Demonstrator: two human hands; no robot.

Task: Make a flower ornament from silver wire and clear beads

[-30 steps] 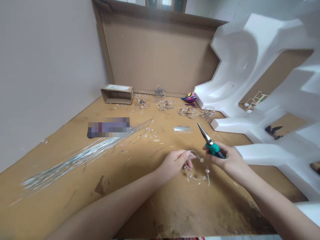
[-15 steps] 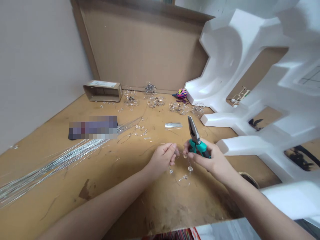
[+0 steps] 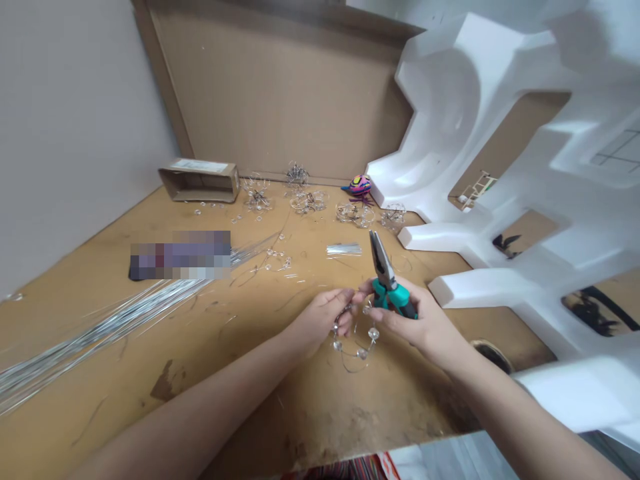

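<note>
My left hand is closed, pinching one end of a loop of wire strung with clear beads. The loop hangs below both hands, just over the table. In my right hand is a pair of pliers with teal and black handles, its jaws pointing up and away from me. The thumb and fingertips of that hand also touch the beaded wire near its upper right bead. The fingertips of both hands nearly meet, and the exact wire ends between them are too small to make out.
Long silver wires and a blurred-out dark object lie at left. Short cut wires lie ahead. Several beaded wire coils, a cardboard box and a colourful ball-like thing stand behind. White foam packing borders the right.
My hands have come closer together, and the beaded loop has turned so that more of its beads show. The pliers stay in my right hand.
</note>
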